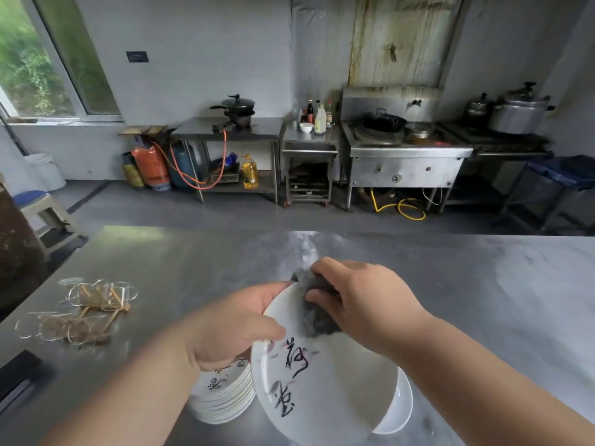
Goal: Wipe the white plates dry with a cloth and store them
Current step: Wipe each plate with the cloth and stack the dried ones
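Note:
A white plate point(325, 391) with black brush characters is held tilted above the steel table. My left hand point(231, 329) grips its left rim, thumb on the face. My right hand point(357, 300) holds a dark grey cloth point(314, 312) bunched against the plate's upper part. Below my left hand stands a stack of several white plates point(225, 403) with the same markings. Another white plate point(397, 410) lies on the table under the held one, at its right edge.
The steel table point(483, 284) stretches ahead. A heap of wire rings and wooden sticks point(80, 312) lies at its left. A dark object point(19, 375) sits at the left edge. Stoves, pots and gas cylinders line the far wall.

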`<act>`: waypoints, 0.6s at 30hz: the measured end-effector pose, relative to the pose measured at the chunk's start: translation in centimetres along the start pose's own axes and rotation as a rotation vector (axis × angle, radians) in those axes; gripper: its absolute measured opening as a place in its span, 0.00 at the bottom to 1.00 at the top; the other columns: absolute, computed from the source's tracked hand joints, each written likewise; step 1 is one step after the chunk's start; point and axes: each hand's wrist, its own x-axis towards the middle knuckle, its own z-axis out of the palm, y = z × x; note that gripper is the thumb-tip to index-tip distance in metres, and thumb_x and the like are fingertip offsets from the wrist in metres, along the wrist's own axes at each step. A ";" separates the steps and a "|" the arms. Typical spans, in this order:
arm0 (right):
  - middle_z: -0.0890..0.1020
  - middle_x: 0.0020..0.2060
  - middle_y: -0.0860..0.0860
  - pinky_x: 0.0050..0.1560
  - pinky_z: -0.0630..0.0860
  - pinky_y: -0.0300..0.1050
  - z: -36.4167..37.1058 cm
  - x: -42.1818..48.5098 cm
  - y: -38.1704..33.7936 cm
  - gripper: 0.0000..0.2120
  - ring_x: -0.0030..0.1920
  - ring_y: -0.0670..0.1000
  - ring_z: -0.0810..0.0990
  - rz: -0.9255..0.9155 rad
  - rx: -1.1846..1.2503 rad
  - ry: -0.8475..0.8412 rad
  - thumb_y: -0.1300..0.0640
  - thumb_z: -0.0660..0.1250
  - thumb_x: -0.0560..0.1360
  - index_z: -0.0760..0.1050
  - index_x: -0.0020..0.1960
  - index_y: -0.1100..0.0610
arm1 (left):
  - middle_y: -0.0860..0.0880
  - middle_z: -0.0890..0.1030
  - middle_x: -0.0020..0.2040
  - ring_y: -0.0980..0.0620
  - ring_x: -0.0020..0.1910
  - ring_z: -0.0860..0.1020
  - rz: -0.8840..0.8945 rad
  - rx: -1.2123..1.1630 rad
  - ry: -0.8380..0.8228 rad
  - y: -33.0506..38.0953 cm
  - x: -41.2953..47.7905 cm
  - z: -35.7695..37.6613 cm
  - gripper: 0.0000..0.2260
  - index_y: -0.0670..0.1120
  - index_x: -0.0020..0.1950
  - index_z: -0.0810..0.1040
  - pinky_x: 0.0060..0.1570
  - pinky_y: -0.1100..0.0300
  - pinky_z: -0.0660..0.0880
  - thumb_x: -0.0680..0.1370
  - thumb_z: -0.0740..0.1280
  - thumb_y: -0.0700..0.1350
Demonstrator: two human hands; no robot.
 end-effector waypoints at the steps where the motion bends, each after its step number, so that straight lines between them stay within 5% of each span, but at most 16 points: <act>1: 0.83 0.46 0.47 0.39 0.73 0.50 0.0 0.3 0.0 0.13 0.46 0.57 0.80 0.039 0.008 -0.004 0.38 0.63 0.81 0.72 0.55 0.47 | 0.30 0.79 0.67 0.26 0.67 0.76 0.002 -0.025 0.009 0.2 0.0 -0.1 0.26 0.45 0.70 0.79 0.69 0.24 0.66 0.74 0.63 0.30; 4: 0.83 0.42 0.51 0.41 0.74 0.52 -0.2 0.6 1.8 0.13 0.45 0.59 0.79 0.290 0.140 0.056 0.41 0.62 0.82 0.73 0.50 0.51 | 0.32 0.81 0.65 0.28 0.63 0.79 -0.020 -0.210 0.153 -1.0 -0.6 -0.2 0.23 0.44 0.70 0.79 0.60 0.26 0.75 0.74 0.71 0.39; 6: 0.82 0.40 0.50 0.41 0.72 0.51 -0.2 0.1 3.2 0.12 0.44 0.59 0.78 0.444 0.235 0.110 0.43 0.62 0.83 0.73 0.48 0.51 | 0.37 0.84 0.62 0.36 0.54 0.84 -0.004 -0.253 0.184 -2.4 -1.0 0.2 0.20 0.47 0.68 0.81 0.45 0.38 0.84 0.75 0.71 0.42; 8: 0.79 0.38 0.48 0.39 0.69 0.49 -0.1 -0.4 4.0 0.12 0.43 0.58 0.77 0.500 0.238 0.090 0.44 0.61 0.84 0.71 0.47 0.51 | 0.40 0.85 0.59 0.43 0.47 0.85 0.017 -0.226 0.183 -3.3 -1.0 0.9 0.15 0.49 0.64 0.83 0.41 0.45 0.84 0.78 0.69 0.43; 12: 0.79 0.39 0.48 0.38 0.74 0.52 -0.2 -0.3 3.0 0.13 0.42 0.59 0.77 0.298 0.054 0.033 0.41 0.59 0.83 0.68 0.49 0.50 | 0.41 0.86 0.58 0.43 0.49 0.86 0.031 -0.061 0.212 -2.7 -0.6 1.3 0.12 0.52 0.60 0.85 0.39 0.49 0.84 0.78 0.68 0.44; 15: 0.80 0.44 0.47 0.37 0.77 0.52 -0.2 -0.1 0.7 0.17 0.44 0.57 0.80 -0.027 -0.099 0.092 0.40 0.54 0.81 0.75 0.51 0.50 | 0.41 0.87 0.55 0.45 0.47 0.86 0.013 0.097 0.095 -1.5 -0.1 1.0 0.14 0.49 0.61 0.83 0.37 0.53 0.83 0.81 0.62 0.38; 18: 0.80 0.42 0.47 0.32 0.77 0.51 0.2 0.1 0.1 0.19 0.40 0.57 0.80 -0.128 -0.136 0.136 0.41 0.54 0.81 0.78 0.51 0.51 | 0.41 0.87 0.53 0.46 0.44 0.86 -0.006 0.109 0.065 -1.2 0.1 1.0 0.15 0.47 0.63 0.82 0.34 0.55 0.82 0.82 0.61 0.38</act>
